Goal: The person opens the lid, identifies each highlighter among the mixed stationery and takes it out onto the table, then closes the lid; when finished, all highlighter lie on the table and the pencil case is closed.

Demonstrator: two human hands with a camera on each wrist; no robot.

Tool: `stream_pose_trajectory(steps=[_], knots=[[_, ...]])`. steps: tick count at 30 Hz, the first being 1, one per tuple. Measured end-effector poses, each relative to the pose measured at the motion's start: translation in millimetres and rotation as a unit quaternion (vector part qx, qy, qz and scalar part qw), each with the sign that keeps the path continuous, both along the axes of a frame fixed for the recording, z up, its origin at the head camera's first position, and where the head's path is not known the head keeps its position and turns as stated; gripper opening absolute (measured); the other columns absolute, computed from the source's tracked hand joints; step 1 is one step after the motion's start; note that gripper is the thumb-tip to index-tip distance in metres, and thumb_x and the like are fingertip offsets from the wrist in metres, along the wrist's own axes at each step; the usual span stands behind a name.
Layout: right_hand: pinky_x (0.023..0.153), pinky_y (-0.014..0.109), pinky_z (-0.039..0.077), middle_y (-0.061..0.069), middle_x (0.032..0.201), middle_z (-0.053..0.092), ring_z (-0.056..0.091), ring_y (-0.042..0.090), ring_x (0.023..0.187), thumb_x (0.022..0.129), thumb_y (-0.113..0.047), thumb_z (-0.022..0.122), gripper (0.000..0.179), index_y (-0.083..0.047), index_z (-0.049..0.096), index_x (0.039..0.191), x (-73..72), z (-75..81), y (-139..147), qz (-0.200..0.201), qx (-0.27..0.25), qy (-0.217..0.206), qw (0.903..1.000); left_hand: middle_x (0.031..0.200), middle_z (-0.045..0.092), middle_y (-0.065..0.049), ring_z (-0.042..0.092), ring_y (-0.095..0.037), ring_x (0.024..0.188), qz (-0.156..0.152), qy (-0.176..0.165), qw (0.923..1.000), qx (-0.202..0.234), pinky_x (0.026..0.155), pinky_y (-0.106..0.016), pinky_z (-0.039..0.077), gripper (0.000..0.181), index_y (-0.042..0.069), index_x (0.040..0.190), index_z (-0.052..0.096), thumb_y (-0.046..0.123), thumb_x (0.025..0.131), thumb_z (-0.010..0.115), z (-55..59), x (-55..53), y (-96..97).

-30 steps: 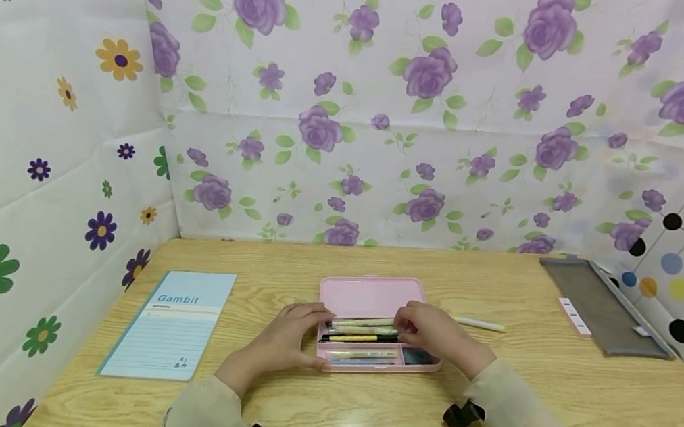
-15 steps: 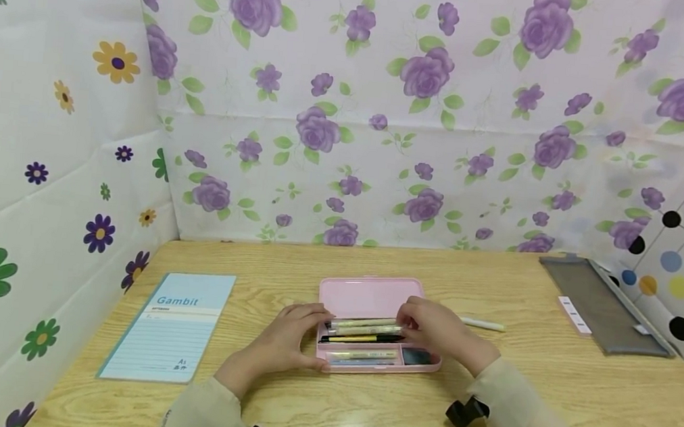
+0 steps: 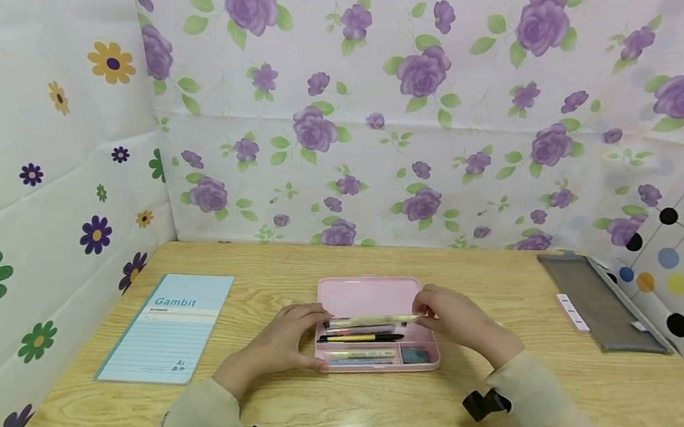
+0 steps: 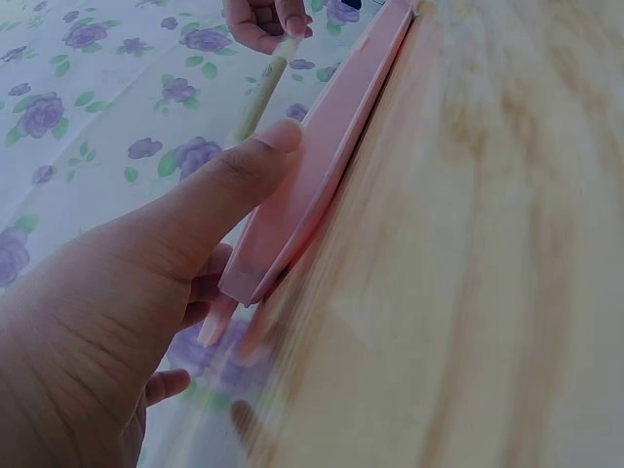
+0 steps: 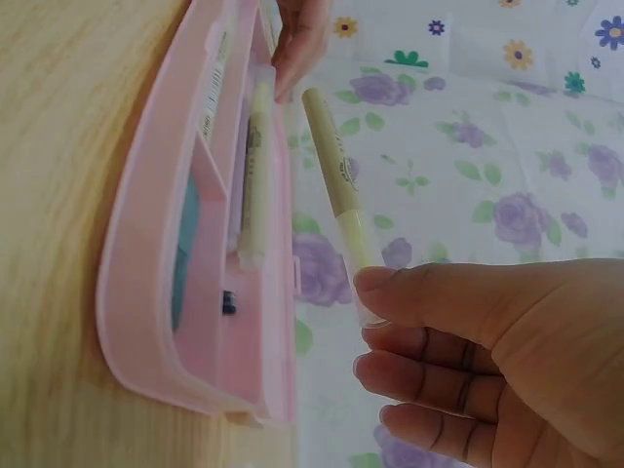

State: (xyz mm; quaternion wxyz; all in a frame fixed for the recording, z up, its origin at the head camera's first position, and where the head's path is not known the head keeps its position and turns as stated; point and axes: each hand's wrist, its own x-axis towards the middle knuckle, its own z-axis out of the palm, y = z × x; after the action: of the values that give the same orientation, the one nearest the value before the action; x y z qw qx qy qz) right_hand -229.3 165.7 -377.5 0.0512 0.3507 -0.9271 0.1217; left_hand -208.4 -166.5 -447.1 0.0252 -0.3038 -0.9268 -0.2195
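Observation:
A pink pencil case [image 3: 371,297] lies with its lid folded back on the wooden table. My left hand [image 3: 285,337] holds its left end, thumb [image 4: 234,180] against the front wall and fingers behind the end. Between thumb and fingertips, my right hand [image 3: 461,321] pinches one end of a pale yellow marker [image 5: 336,161], raised at a slant over the case. Another yellow marker [image 5: 255,175] lies in the rear compartment, near a yellow-and-black pen [image 3: 361,338]. The front compartments hold slim pens [image 3: 360,357] and a dark teal block [image 3: 415,355].
A light blue notebook [image 3: 167,327] lies to the left. At the right back are a grey mesh pouch [image 3: 603,304] and a small white-and-pink strip [image 3: 573,312]. Flowered cloth [image 3: 336,138] hangs behind the table.
My right hand has risen and moved right, lifting the marker's right end from the case. It now mostly covers the pale pen on the table. My left hand stays at the case.

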Motion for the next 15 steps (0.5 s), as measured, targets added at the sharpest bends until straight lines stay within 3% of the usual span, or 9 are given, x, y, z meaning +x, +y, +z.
stream_pose_trajectory(steps=[6,15], knots=[[0.061,0.023,0.049,-0.004,0.083,0.059,0.056,0.008,0.071,0.084,-0.01,0.072,0.008,-0.014,0.065,0.087,1.8,10.5,13.9,-0.011,-0.001,0.015,0.9998,0.146,0.047,-0.006,0.04,-0.027,0.137,-0.002,0.004,1.0,0.001,0.117,-0.054,0.026,0.085,0.019,0.139,0.05,0.06,0.069,0.076,0.3,-0.6,-0.2],[0.062,0.023,0.048,-0.005,0.083,0.057,0.052,0.004,0.071,0.086,-0.013,0.071,0.007,-0.014,0.065,0.088,1.0,15.0,37.6,-0.043,-0.002,0.002,0.9991,0.146,0.048,-0.006,0.041,-0.027,0.137,-0.002,0.007,1.0,0.001,0.117,-0.054,0.026,0.086,0.019,0.139,0.05,0.06,0.069,0.076,-0.6,-0.3,0.0]])
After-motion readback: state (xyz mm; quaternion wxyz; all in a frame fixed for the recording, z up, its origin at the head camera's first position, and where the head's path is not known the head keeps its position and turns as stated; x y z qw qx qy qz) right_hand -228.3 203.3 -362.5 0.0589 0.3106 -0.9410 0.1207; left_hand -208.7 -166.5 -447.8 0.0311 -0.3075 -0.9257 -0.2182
